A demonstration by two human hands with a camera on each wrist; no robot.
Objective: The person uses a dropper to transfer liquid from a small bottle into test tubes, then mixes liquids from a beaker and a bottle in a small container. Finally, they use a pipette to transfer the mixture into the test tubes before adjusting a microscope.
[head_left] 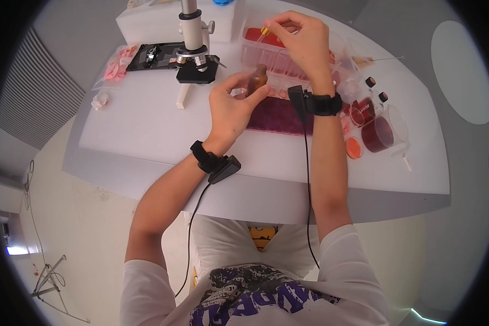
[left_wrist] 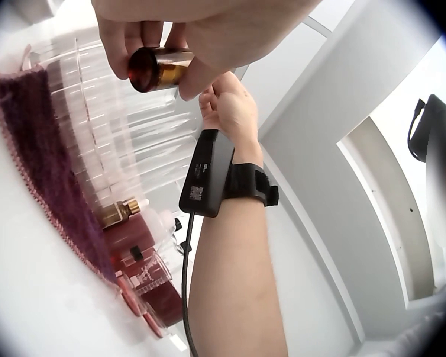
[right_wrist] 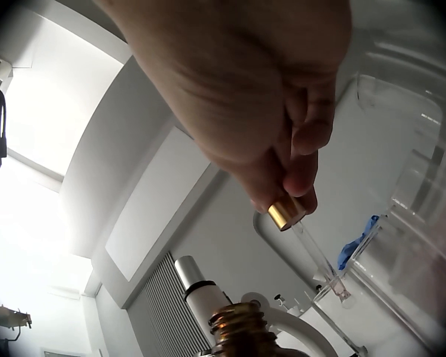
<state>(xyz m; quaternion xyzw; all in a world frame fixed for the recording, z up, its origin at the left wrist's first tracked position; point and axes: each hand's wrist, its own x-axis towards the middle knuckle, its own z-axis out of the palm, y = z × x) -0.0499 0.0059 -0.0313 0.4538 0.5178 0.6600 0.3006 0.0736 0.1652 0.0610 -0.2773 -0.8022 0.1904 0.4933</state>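
A small amber glass bottle (head_left: 258,80) is held upright in my left hand (head_left: 228,113), fingers and thumb around its sides. Its cap is off, and the bare threaded neck (right_wrist: 241,327) shows low in the right wrist view. Above and to the right, my right hand (head_left: 308,48) pinches a glass dropper by its gold collar (right_wrist: 285,214). The dropper's glass tube (right_wrist: 320,260) slants down out of the fingers, apart from the bottle. In the left wrist view the bottle's base (left_wrist: 143,71) faces the camera between the fingers.
Behind the hands stands a clear plastic rack (head_left: 277,62), with a dark purple cloth (head_left: 280,117) in front. A microscope (head_left: 192,30) is at the back left. To the right are a beaker of dark red liquid (head_left: 377,136), an orange-red lid (head_left: 354,148) and small black-capped bottles.
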